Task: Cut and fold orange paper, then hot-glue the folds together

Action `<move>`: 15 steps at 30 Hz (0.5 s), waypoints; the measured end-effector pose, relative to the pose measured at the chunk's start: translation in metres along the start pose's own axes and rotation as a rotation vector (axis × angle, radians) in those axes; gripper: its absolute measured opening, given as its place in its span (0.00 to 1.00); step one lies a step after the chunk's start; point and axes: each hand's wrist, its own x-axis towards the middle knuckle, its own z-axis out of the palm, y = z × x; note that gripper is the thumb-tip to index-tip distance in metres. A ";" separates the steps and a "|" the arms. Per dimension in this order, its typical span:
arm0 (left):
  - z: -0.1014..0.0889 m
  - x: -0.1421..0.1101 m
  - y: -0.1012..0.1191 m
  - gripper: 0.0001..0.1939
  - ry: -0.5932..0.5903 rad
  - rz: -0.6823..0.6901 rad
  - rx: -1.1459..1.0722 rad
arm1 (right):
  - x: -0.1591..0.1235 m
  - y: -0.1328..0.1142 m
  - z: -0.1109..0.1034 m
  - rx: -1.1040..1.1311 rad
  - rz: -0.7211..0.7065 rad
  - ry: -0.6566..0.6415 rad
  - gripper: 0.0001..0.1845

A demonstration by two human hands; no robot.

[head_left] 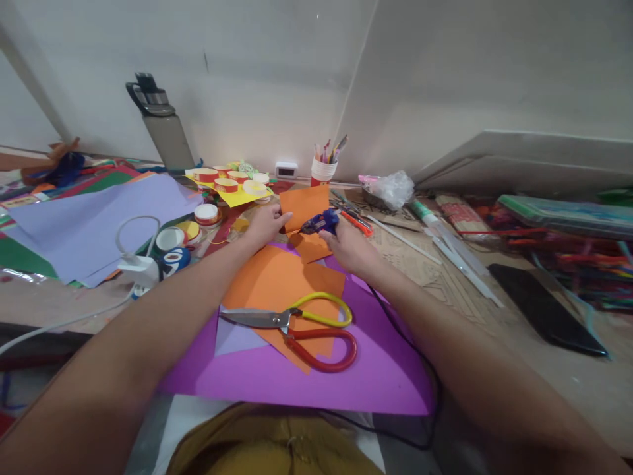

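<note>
My right hand [350,245] is closed around a blue hot glue gun [320,223], its nozzle pointing left at the orange paper. A piece of orange paper [307,201] stands up behind the nozzle, creased above a lower part. The fingers of my left hand [267,225] pinch this paper at its left edge. Nearer to me, scissors [281,320] with one yellow and one red handle lie on flat orange sheets [262,280]. Beneath those spreads a large purple sheet [376,369]. A black cord runs under my right forearm.
Lilac sheets [103,218], tape rolls [208,214] and a white charger [141,269] lie left. A grey bottle [168,135], yellow card [232,195] with rings and a pen cup [324,170] stand behind. To the right are a phone [546,309], glue sticks [459,264] and an orange cutter [357,223].
</note>
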 end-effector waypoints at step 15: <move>-0.001 -0.001 0.001 0.13 -0.053 -0.008 -0.060 | -0.001 0.015 -0.010 -0.021 0.059 0.043 0.18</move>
